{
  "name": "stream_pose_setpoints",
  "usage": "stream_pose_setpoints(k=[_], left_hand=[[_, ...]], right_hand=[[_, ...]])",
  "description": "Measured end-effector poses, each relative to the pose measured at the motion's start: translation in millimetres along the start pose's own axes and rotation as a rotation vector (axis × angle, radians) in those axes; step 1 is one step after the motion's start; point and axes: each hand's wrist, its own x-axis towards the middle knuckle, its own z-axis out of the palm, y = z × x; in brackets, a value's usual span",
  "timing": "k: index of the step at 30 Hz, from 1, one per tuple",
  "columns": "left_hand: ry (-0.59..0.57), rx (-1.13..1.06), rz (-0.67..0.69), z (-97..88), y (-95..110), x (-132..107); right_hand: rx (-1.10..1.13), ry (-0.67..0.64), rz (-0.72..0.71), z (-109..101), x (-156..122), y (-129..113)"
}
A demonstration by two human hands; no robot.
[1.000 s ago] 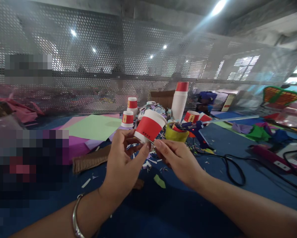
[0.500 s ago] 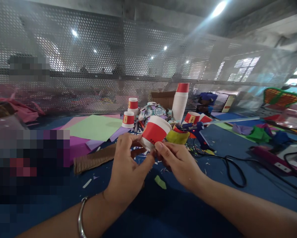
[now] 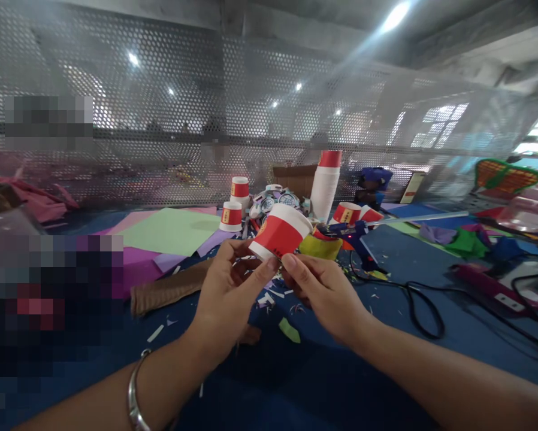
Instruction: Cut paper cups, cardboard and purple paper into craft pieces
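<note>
A paper cup point(image 3: 281, 232), white with a red band, is held tilted above the table between my two hands. My left hand point(image 3: 233, 287) closes on the cup's lower left side, thumb along its bottom edge. Thumb and fingers of my right hand point(image 3: 320, 287) pinch the cup's lower right edge. Some of the fingers are hidden behind the cup. Just beyond it, a blue glue gun point(image 3: 359, 236) with a clear stick in its back rests near a yellow piece point(image 3: 319, 246) and more red-and-white cups point(image 3: 346, 212).
A tall stack of cups point(image 3: 325, 188) stands behind, with smaller cups point(image 3: 232, 216) to its left. Coloured paper sheets point(image 3: 174, 230) and a cardboard strip point(image 3: 172, 290) lie left. A black cable point(image 3: 424, 311) loops on the right. Paper scraps point(image 3: 289, 330) litter the blue table.
The cup has turned slightly in my hands and its lower end has swung left. My left thumb has moved up along the cup's bottom edge, and my left wrist has shifted left.
</note>
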Motion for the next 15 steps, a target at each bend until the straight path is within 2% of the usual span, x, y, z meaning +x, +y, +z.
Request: stream_pose_setpoints(k=[7,15], left_hand=[[0.015,0.122,0.106,-0.4,2.2,0.5],[0.026,0.176,0.119,-1.9,0.7,0.9]], right_hand=[[-0.032,0.009,-0.004,1.2,-0.4,-0.6],[-0.075,0.008,-0.015,-0.2,-0.4,-0.9]])
